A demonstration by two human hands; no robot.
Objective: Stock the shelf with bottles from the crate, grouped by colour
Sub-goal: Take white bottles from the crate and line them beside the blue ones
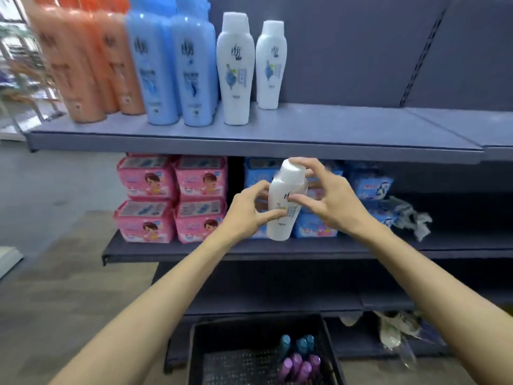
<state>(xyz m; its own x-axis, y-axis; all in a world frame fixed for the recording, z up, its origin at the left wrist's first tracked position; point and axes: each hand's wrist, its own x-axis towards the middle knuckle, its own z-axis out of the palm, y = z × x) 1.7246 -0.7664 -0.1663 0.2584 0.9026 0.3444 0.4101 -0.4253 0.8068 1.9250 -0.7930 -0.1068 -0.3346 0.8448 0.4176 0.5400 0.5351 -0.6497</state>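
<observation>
I hold a white bottle [286, 201] upright in front of the lower shelf. My left hand [249, 209] pinches its lower body from the left, and my right hand [330, 198] grips its cap and shoulder from the right. On the top shelf [333, 126] stand orange bottles [83, 62] at the left, blue bottles [172, 70] beside them, then two white bottles [236, 70]. The black crate [200, 351] on the floor below holds teal bottles [297, 344] and purple bottles [299, 366].
The top shelf is bare to the right of the white bottles. The lower shelf carries pink packs [169, 198], blue packs [369, 187] and crumpled plastic [413, 215]. More crumpled wrapping [397, 329] lies on the bottom shelf. An open aisle floor [55, 190] lies to the left.
</observation>
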